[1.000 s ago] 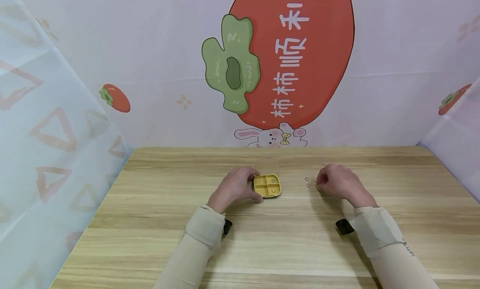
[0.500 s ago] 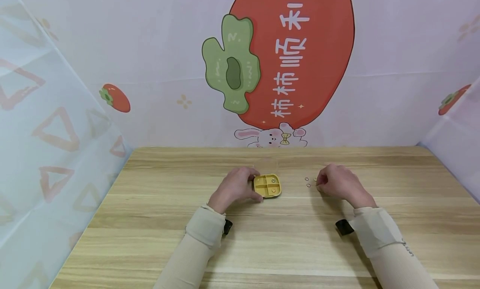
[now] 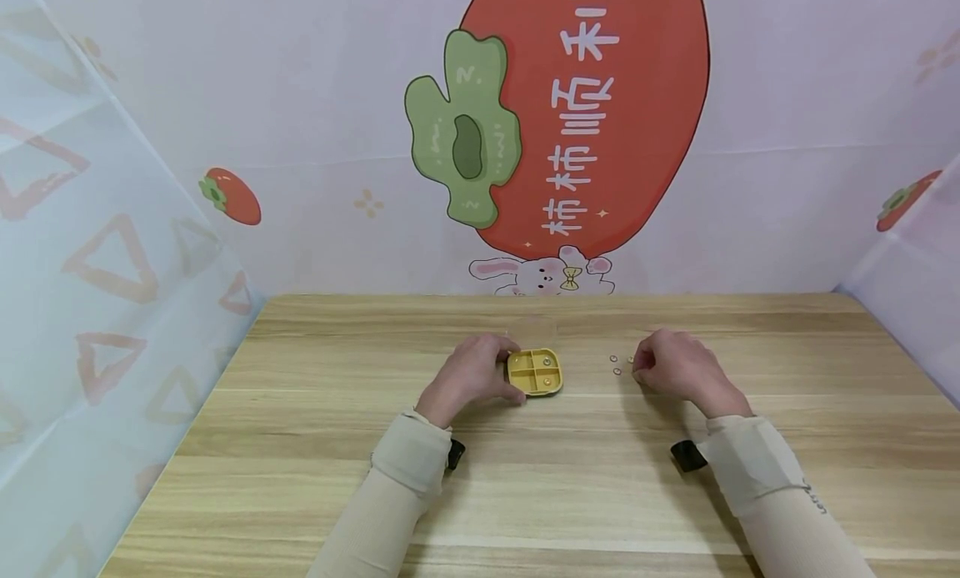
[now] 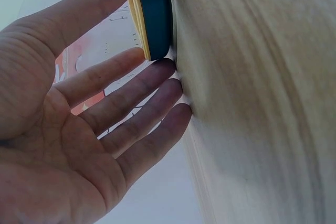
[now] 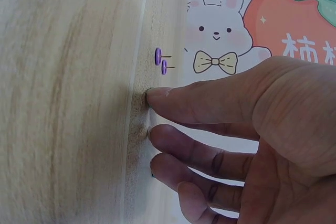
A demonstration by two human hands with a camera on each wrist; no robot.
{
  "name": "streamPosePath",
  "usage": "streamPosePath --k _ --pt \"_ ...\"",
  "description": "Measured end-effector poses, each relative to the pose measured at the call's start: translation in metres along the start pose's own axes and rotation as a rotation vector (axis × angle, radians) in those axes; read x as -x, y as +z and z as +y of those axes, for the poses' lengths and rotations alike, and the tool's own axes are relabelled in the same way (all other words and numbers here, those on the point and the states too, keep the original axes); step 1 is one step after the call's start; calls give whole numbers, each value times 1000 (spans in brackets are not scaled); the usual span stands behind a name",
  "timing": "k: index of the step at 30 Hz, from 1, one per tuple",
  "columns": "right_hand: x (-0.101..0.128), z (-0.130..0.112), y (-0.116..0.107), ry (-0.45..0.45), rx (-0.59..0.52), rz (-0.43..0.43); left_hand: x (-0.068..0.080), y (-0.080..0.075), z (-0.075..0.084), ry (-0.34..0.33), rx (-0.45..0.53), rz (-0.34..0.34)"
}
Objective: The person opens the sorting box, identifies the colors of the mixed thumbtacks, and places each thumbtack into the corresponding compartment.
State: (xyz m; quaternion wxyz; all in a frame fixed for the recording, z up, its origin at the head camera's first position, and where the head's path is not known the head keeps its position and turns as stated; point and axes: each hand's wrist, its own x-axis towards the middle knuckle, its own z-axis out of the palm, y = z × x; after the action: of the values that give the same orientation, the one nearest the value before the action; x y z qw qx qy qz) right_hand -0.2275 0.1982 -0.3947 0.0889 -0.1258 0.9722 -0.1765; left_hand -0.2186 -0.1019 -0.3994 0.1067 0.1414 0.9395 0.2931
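A small yellow box [image 3: 523, 384] with four compartments and a dark teal base [image 4: 156, 19] sits on the table. A thumbtack [image 3: 547, 362] lies in its far right compartment and another [image 3: 547, 382] in the near right one. My left hand [image 3: 471, 373] holds the box from the left between thumb and index finger, its other fingers spread. On the right, the fingertips of my right hand [image 3: 678, 366] are down at the tabletop, thumb over index; I cannot tell whether they pinch a tack. Beside them, purple thumbtacks [image 5: 158, 56] stand points up.
A faint transparent lid [image 3: 531, 328] stands behind the box. Loose tacks [image 3: 617, 371] lie between the box and my right hand. The wooden table [image 3: 555, 495] ends at a printed backdrop [image 3: 330, 228], with a sheet [image 3: 112, 311] along the left side.
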Motion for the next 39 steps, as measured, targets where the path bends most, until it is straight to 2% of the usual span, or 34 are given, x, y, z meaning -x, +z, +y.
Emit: streamPosePath --k 24,39 --pt "2 0 2 -21 28 46 2 1 0 7 -9 6" --pt "2 -2 -1 -25 3 68 0 1 1 2 -18 8"
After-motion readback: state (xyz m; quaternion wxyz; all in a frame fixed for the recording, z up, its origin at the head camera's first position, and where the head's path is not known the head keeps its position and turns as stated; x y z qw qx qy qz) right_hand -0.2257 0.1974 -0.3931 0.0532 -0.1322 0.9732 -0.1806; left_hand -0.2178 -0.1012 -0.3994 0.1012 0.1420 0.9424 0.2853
